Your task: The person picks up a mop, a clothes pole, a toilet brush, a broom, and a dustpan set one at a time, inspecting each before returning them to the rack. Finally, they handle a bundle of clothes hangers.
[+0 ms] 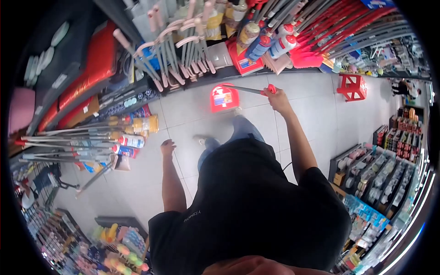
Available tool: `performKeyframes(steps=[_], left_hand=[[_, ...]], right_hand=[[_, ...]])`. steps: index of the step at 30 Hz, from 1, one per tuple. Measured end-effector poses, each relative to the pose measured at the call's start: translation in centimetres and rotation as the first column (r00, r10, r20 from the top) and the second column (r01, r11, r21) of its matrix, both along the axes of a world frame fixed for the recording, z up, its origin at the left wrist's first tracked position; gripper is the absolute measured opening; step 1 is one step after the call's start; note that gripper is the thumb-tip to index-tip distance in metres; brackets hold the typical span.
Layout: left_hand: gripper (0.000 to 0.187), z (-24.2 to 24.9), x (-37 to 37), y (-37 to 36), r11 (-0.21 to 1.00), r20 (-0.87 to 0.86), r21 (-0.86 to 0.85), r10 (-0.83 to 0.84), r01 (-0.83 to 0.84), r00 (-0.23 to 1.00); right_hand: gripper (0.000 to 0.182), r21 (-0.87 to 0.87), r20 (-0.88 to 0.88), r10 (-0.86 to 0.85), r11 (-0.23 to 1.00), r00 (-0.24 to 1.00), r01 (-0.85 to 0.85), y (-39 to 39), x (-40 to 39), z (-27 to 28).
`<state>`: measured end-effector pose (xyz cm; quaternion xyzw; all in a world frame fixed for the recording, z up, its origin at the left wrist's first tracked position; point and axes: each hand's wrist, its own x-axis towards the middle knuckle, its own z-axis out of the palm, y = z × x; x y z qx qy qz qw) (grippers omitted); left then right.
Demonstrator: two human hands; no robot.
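My right hand is closed around the red grip of a long-handled dustpan. Its grey handle runs leftward to the red pan, which bears a label and is just in front of my feet. My left hand hangs free on the left with loosely bent fingers and holds nothing. Nearest to it is a cluster of long-handled mops or brooms with labelled packaging, apart from the hand.
Pink-handled dustpans and red-handled tools line the shelf ahead. A red stool stands on the tiled floor at right. Goods racks are right, a display bin lower left. A person is far right.
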<state>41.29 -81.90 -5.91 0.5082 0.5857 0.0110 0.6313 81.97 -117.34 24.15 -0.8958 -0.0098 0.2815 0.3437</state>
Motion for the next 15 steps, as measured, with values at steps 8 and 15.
performKeyframes(steps=[8,15], left_hand=[[0.033,-1.3,17.0,-11.5,0.931,0.028,-0.077,-0.356,0.358,0.934],[0.029,2.0,32.0,-17.6,0.899,-0.032,-0.097,-0.432,0.428,0.901]], right_hand=[[0.028,-0.009,0.310,0.200,0.978,0.929,-0.207,-10.0,13.6,-2.3],[0.030,0.049,0.233,0.304,0.945,0.924,-0.323,-14.0,26.4,-3.3]])
